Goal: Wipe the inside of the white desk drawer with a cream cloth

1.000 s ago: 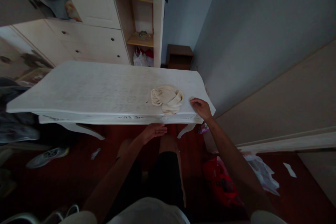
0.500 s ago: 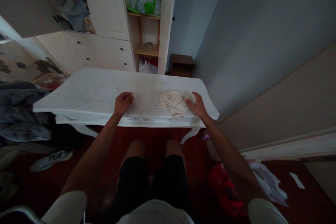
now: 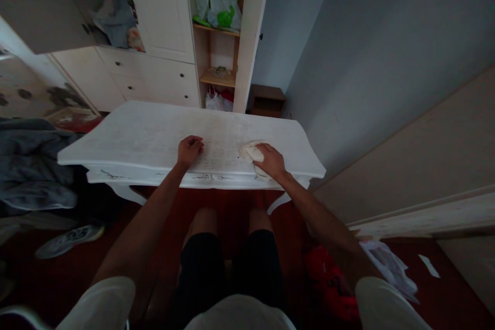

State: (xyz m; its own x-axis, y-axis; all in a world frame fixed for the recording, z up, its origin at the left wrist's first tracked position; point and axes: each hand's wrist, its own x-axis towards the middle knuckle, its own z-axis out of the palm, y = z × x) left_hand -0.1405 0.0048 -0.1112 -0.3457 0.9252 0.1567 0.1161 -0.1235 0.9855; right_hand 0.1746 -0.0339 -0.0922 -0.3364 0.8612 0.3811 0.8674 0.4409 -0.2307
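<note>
A cream cloth (image 3: 250,150) lies bunched on the right part of a white table (image 3: 154,124) with a curved edge. My right hand (image 3: 270,160) is over it from the right, fingers closed around the bunched fabric. Part of the cloth shows below the palm at the table's front edge, and the rest is hidden under the hand. To the left, my left hand (image 3: 189,150) rests at the tabletop near its front edge, fingers curled in toward the thumb, with nothing visible in them. Grey smudges mark the tabletop between the hands and behind them.
Behind the table stands a white cabinet (image 3: 162,15) with an open shelf section holding plastic bags (image 3: 222,2). Grey clothing (image 3: 34,165) is heaped at left, near a shoe (image 3: 69,241). On the right floor lie a red bag (image 3: 328,278) and a clear plastic bag (image 3: 390,270).
My right hand has moved left from beside the cloth onto it and closed on it. My left hand appears slightly further right in the view, which has shifted a little.
</note>
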